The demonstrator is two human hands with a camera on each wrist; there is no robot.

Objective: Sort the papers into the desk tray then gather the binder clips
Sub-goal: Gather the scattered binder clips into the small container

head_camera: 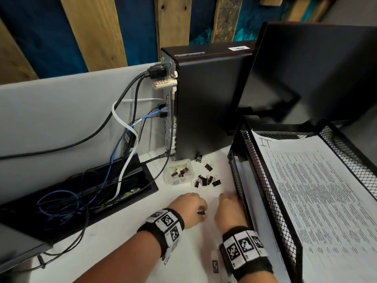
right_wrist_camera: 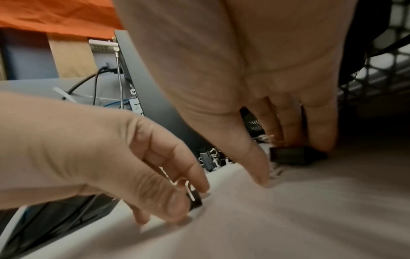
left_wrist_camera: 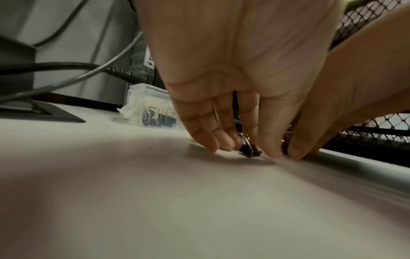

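Note:
My left hand is low over the white desk and pinches a small black binder clip between thumb and fingers; the left wrist view shows that clip touching the desk. Just right of it, my right hand sits against the black mesh desk tray. Its fingers curl down onto another black binder clip, the thumb by the clip's wire handles. Several loose binder clips lie farther back. Printed papers lie in the tray's top tier.
A clear plastic box holding several clips stands left of the loose ones. Behind them is a black computer tower with cables running into a black desk cable well. A dark monitor stands behind the tray.

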